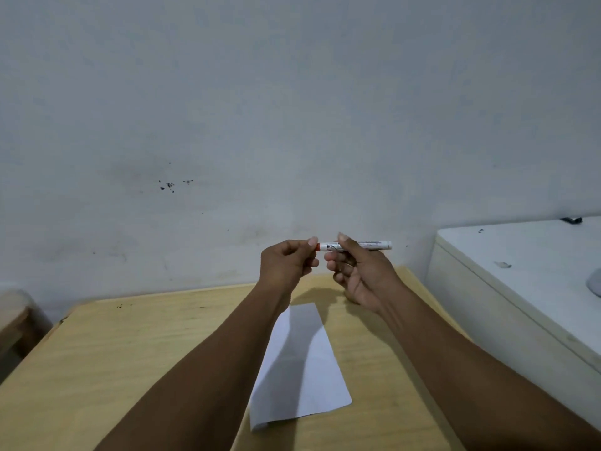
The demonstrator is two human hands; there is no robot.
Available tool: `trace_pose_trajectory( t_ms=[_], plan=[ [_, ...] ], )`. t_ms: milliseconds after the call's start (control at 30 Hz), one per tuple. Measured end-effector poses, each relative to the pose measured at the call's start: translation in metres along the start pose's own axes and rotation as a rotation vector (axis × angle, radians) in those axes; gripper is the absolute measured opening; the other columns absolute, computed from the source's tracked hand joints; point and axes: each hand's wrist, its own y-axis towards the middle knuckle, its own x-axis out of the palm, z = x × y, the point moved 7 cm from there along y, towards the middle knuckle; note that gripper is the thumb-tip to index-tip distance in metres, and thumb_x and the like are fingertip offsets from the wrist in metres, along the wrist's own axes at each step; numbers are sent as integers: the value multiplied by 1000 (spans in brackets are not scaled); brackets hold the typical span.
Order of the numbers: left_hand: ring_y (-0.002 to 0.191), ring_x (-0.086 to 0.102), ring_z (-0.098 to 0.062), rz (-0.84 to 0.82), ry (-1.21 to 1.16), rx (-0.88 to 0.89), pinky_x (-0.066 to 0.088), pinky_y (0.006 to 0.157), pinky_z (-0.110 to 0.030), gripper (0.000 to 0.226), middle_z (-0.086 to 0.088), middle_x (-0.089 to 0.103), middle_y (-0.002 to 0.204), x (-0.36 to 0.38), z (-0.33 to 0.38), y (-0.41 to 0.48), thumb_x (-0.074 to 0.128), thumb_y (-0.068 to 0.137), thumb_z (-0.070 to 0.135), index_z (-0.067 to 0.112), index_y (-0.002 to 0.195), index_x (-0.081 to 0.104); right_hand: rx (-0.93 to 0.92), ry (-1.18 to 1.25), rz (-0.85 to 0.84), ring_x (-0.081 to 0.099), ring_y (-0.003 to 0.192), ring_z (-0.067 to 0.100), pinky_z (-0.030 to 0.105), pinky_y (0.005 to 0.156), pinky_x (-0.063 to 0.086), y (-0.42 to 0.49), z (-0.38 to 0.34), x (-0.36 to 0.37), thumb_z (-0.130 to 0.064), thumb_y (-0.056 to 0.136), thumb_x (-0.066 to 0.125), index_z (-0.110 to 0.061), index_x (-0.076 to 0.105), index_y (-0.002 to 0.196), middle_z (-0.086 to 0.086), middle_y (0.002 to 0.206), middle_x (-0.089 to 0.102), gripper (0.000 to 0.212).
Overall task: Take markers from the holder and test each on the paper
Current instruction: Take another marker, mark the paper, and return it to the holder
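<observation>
A white marker (374, 245) with a red end is held level in the air above the far edge of the table. My right hand (361, 271) grips its barrel near the middle. My left hand (287, 260) pinches the red cap end between thumb and fingers. Below my forearms a white sheet of paper (302, 362) lies flat on the wooden table (113, 353), its left part hidden under my left arm. No marker holder shows in this view.
A stained pale wall (292, 125) rises right behind the table. A white cabinet or appliance (520, 271) stands against the table's right side, with a small dark object (571, 220) on its far top. Something wooden (13, 320) sits at the far left.
</observation>
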Motion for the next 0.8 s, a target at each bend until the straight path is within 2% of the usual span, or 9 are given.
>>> trace_pose_trajectory(
  t_ms=[167,233,300,367,433,500,600,700,800],
  plan=[
    [67,66,-18,33,97,100,55,70,-29,19,2,70,66,0,20,12,77,91,25,8,83,79,93,-589,152,51,41,15,20,38,28,-5,-30,-36,-77,78,64,-9,67,88,8,62,64,69],
    [67,66,-18,32,167,149,55,71,-31,20,-1,71,68,3,31,17,77,92,25,7,83,80,-131,-907,375,63,54,24,27,48,44,-8,-61,-60,-70,81,66,-8,70,81,9,66,70,62],
    [69,69,-18,15,238,192,56,71,-31,19,-4,73,72,11,41,21,77,91,27,12,80,80,-473,-1233,480,69,83,29,35,70,50,-14,-86,-59,-57,83,70,-17,69,95,4,84,72,42],
    [70,70,-17,-17,288,228,56,71,-31,19,-4,75,72,25,48,25,77,91,29,15,79,80,-674,-1495,352,65,92,26,37,76,50,-13,-86,-38,-48,83,73,-24,62,125,-1,106,65,50],
    [69,71,-15,-64,323,260,56,69,-31,20,0,75,69,43,55,26,78,90,30,13,81,81,-793,-1647,260,66,91,26,38,74,53,-5,-82,-23,-42,89,70,-23,61,132,2,114,60,48],
    [68,71,-12,-102,333,289,55,69,-31,26,4,76,70,59,62,26,78,89,36,11,85,81,-882,-1623,269,66,84,29,38,69,52,4,-86,-19,-32,96,65,-16,69,119,4,106,63,28],
    [75,72,-13,-75,365,265,57,77,-32,35,0,76,86,65,62,32,67,93,46,14,104,75,-868,-1363,302,66,79,30,40,70,53,21,-92,-32,-26,96,67,-10,73,106,7,94,69,19],
    [88,67,-19,-113,645,331,52,79,-28,33,-2,72,107,64,45,38,57,94,18,19,125,69,-743,-1124,310,71,73,27,46,71,60,33,-84,-51,-26,91,74,-13,74,94,-1,82,72,14],
    [96,69,-21,-275,979,382,53,93,-32,41,-1,68,122,75,12,40,65,93,13,24,133,67,-598,-1152,287,67,74,21,39,74,60,42,-68,-64,-23,88,78,-12,74,103,-8,75,66,19]
  ],
)
